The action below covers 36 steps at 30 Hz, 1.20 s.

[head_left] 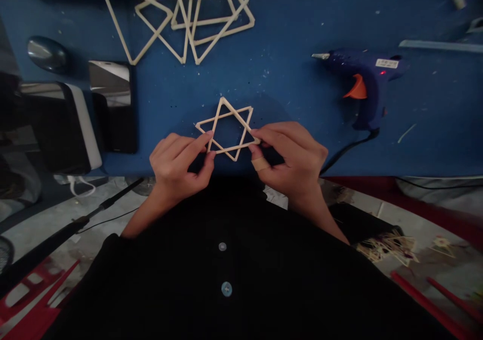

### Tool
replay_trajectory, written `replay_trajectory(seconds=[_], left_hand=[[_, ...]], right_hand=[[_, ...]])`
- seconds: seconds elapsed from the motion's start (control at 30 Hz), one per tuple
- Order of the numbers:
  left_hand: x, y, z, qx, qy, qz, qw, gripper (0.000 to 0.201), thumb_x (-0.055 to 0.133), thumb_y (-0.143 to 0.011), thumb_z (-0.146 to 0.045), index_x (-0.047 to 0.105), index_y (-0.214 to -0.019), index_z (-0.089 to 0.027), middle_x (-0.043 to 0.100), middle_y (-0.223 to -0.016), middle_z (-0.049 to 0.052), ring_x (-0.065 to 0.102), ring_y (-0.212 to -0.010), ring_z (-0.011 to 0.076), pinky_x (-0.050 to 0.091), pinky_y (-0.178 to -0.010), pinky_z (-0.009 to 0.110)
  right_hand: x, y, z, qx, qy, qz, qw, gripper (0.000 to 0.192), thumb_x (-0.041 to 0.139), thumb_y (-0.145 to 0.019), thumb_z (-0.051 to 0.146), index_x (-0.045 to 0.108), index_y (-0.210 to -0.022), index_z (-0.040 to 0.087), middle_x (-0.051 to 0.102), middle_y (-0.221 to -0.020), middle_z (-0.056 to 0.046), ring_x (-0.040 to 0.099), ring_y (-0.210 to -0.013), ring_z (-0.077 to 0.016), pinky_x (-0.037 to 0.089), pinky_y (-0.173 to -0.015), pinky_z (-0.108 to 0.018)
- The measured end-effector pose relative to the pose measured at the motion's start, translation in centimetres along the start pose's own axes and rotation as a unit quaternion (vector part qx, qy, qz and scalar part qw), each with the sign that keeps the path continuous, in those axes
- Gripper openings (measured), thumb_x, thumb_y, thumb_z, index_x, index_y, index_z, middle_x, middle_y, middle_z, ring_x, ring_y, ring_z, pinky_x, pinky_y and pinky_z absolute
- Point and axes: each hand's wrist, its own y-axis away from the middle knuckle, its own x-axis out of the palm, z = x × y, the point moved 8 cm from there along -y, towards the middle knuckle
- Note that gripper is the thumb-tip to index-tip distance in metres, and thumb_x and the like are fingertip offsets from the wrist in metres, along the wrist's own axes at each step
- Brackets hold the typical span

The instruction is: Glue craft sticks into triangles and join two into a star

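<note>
Blue table (287, 78), hand-held stick star (226, 129)

Star frame (226, 129) at the table's (287, 78) near edge, between left hand (177, 166) and right hand (292, 161). Behind it, a pile of stick frames (188, 13). Glue gun (362, 78) off right; two phones (113, 103) far left, beside a spoon (47, 53).

You're at a craft workshop. On the blue counter (287, 38), a glue gun (362, 81) lies at two o'clock. Finished stick frames (188, 18) pile up at twelve.
</note>
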Motion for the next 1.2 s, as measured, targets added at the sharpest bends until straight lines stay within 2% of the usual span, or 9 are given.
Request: replay_trajectory(seconds=[0.2,0.53,0.67,0.77,0.87,0.97,1.07,1.13,1.2], left_hand=[[0.3,-0.2,0.1,0.000,-0.022,0.021,1.000,0.035,0.074,-0.094,-0.020,0.082,-0.128,-0.020,0.077,-0.085,0.004,0.069,-0.074,0.0225,0.054,-0.066,0.040],[0.5,-0.3,0.2,-0.009,-0.024,0.048,0.999,0.034,0.072,-0.097,-0.023,0.080,-0.130,-0.022,0.077,-0.091,0.006,0.070,-0.079,0.0231,0.056,-0.070,0.039],[0.4,-0.5,0.2,-0.009,-0.014,0.048,0.999,0.030,0.070,-0.099,-0.023,0.081,-0.127,-0.020,0.077,-0.092,0.006,0.071,-0.080,0.0226,0.058,-0.073,0.038],[0.4,-0.9,0.9,-0.028,0.015,0.070,0.997,0.027,0.068,-0.102,-0.027,0.079,-0.126,-0.023,0.077,-0.097,0.004,0.073,-0.085,0.0216,0.060,-0.075,0.036],[-0.3,-1.8,1.3,0.014,0.008,0.049,0.999,0.036,0.068,-0.100,-0.034,0.076,-0.134,-0.023,0.076,-0.107,0.008,0.073,-0.096,0.0260,0.062,-0.084,0.043],[-0.1,-2.6,1.8,0.067,-0.021,0.058,0.996,0.056,0.072,-0.099,-0.045,0.067,-0.151,-0.027,0.070,-0.143,0.015,0.067,-0.125,0.0349,0.058,-0.106,0.056],[1.1,-3.2,2.9,0.053,-0.022,0.123,0.991,0.079,0.082,-0.093,-0.064,0.057,-0.161,-0.033,0.050,-0.174,0.015,0.047,-0.157,0.0461,0.041,-0.127,0.068],[1.8,-3.4,3.5,0.026,-0.010,0.162,0.986,0.085,0.087,-0.088,-0.071,0.058,-0.160,-0.036,0.045,-0.179,0.013,0.035,-0.167,0.0496,0.035,-0.131,0.072],[2.2,-3.5,3.7,0.005,0.008,0.188,0.982,0.083,0.087,-0.088,-0.075,0.062,-0.156,-0.036,0.046,-0.178,0.012,0.028,-0.171,0.0494,0.036,-0.131,0.073]], right_hand=[[0.0,-0.2,0.5,-0.021,0.008,-0.017,1.000,0.026,0.070,-0.094,0.016,0.079,-0.118,0.021,0.081,-0.105,-0.007,0.075,-0.090,-0.0228,0.063,-0.084,-0.041],[0.3,0.1,0.8,-0.039,0.033,-0.027,0.998,0.025,0.069,-0.095,0.016,0.077,-0.118,0.020,0.081,-0.106,-0.009,0.077,-0.094,-0.0254,0.063,-0.085,-0.043],[0.1,-0.2,0.7,-0.038,0.022,-0.021,0.999,0.025,0.070,-0.095,0.015,0.076,-0.118,0.021,0.079,-0.106,-0.007,0.076,-0.094,-0.0226,0.065,-0.086,-0.040],[-0.4,-0.5,0.7,-0.026,-0.022,-0.027,0.999,0.032,0.071,-0.098,0.021,0.072,-0.130,0.023,0.076,-0.112,-0.008,0.073,-0.089,-0.0190,0.066,-0.076,-0.034],[-0.7,-0.8,0.9,-0.023,-0.018,-0.031,0.999,0.048,0.069,-0.102,0.040,0.066,-0.146,0.021,0.067,-0.135,-0.019,0.071,-0.114,-0.0298,0.066,-0.076,-0.038],[-0.1,-0.9,1.4,-0.059,0.016,-0.027,0.998,0.055,0.062,-0.104,0.056,0.066,-0.148,0.022,0.057,-0.154,-0.021,0.063,-0.136,-0.0421,0.066,-0.093,-0.053],[0.9,-0.8,1.2,-0.064,0.021,-0.006,0.998,0.061,0.065,-0.103,0.062,0.063,-0.151,0.025,0.052,-0.162,-0.018,0.061,-0.142,-0.0432,0.064,-0.101,-0.056],[1.3,-0.7,0.9,-0.056,0.026,0.008,0.998,0.063,0.067,-0.102,0.063,0.063,-0.152,0.026,0.051,-0.165,-0.017,0.060,-0.144,-0.0432,0.064,-0.103,-0.056],[1.6,-0.6,0.7,-0.048,0.037,0.017,0.998,0.061,0.064,-0.103,0.062,0.063,-0.153,0.027,0.050,-0.167,-0.017,0.060,-0.144,-0.0426,0.064,-0.103,-0.056]])
